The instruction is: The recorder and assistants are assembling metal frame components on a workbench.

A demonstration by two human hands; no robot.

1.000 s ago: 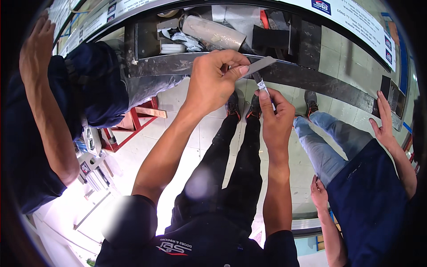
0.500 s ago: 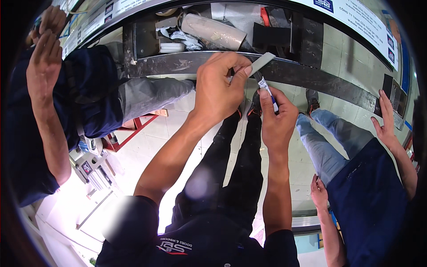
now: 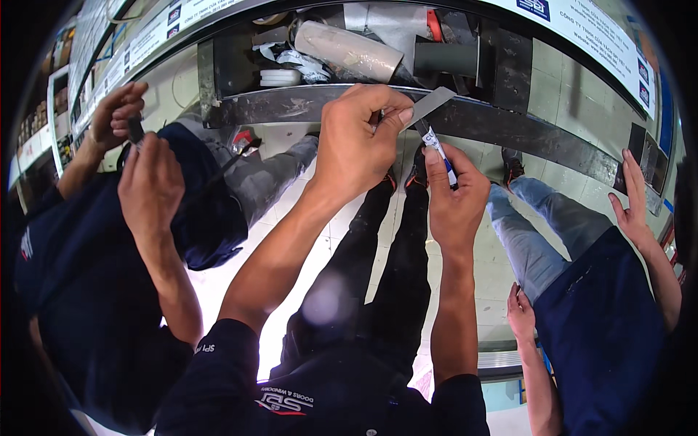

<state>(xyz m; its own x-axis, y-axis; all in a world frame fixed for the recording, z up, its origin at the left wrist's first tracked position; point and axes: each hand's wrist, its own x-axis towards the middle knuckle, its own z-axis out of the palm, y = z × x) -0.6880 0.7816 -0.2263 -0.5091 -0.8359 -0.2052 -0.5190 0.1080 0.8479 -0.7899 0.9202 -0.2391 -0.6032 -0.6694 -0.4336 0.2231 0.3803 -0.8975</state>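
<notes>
In front of me, my left hand (image 3: 360, 138) pinches a flat, pale grey strip (image 3: 435, 104) between thumb and fingers, its free end pointing up and to the right. My right hand (image 3: 459, 192) is closed on a slim tool with a blue-and-white wrapped handle (image 3: 435, 145); its exact kind I cannot tell. The tool's thin dark tip reaches up to the strip's lower edge; whether it touches is unclear. Both hands are just on the near side of a dark, scuffed beam (image 3: 283, 107), with my right hand lower than the left.
Beyond the beam lie a beige cylinder (image 3: 349, 51), crumpled plastic (image 3: 305, 64), a white round piece (image 3: 280, 77) and a black box-like part (image 3: 445, 59). At left, a co-worker's hands (image 3: 149, 171) hold a small dark thing. Another person's hand (image 3: 634, 189) rests by the beam's right end.
My hands, the strip and the tool stay almost in place. The co-worker at left has moved inward, bringing both hands together lower and closer to me.
</notes>
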